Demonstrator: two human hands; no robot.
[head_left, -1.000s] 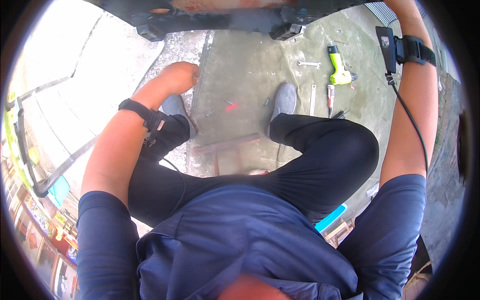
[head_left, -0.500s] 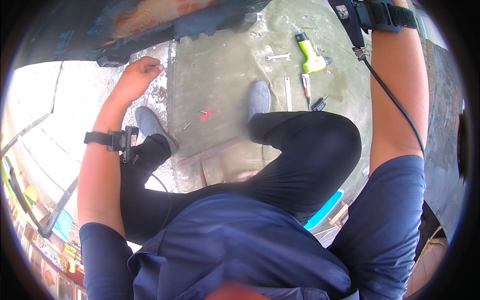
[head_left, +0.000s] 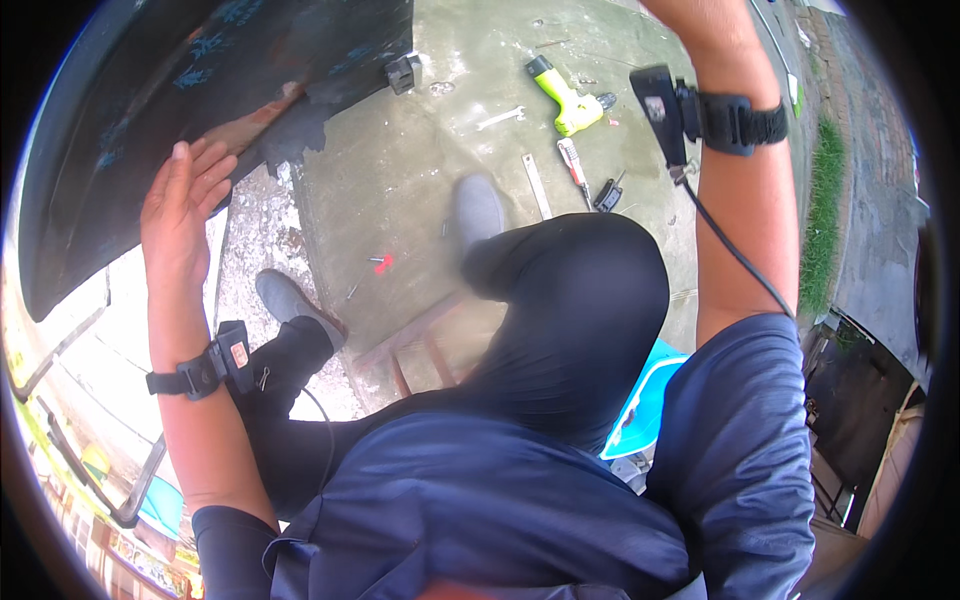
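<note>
A large dark panel (head_left: pixel 110 170) with blue marks and a worn, brownish patch slants across the upper left. My left hand (head_left: pixel 185 215) is raised in front of its lower edge, fingers stretched out and nothing in them. Whether the fingertips touch the panel, I cannot tell. At the top edge, right of the middle, only the wrist and a part of my right hand (head_left: pixel 695 15) show; its fingers lie outside the picture. A small dark block (head_left: pixel 404 74) is at the panel's right corner.
On the greenish floor sheet lie a yellow-green cordless drill (head_left: pixel 570 100), a wrench (head_left: pixel 500 118), a steel ruler (head_left: pixel 537 185), a red-and-white screwdriver (head_left: pixel 574 165), a small black tool (head_left: pixel 608 193) and a red piece (head_left: pixel 381 264). A blue plastic container (head_left: pixel 645 400) stands beside my right leg.
My left hand has moved left and its curled fingers have stretched out. The panel now slants down further at the left. The view has shifted, and my right forearm shows lower in it.
</note>
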